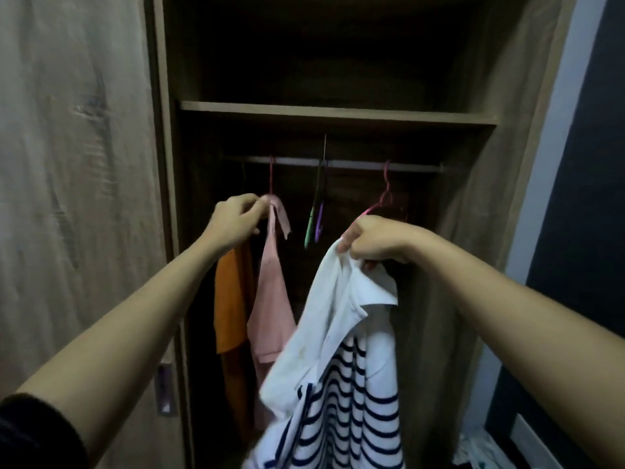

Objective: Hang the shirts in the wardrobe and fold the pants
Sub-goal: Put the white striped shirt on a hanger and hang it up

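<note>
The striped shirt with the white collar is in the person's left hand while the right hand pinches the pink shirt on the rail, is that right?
Not quite: the hands are swapped. In the head view the right hand holds the striped shirt by its white collar, and the fingers of the left hand pinch the pink shirt, which hangs from the rail.

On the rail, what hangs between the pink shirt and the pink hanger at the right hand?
Head view: two bare hangers, green hanger and purple hanger, hang between the pink shirt and the pink hanger.
</note>
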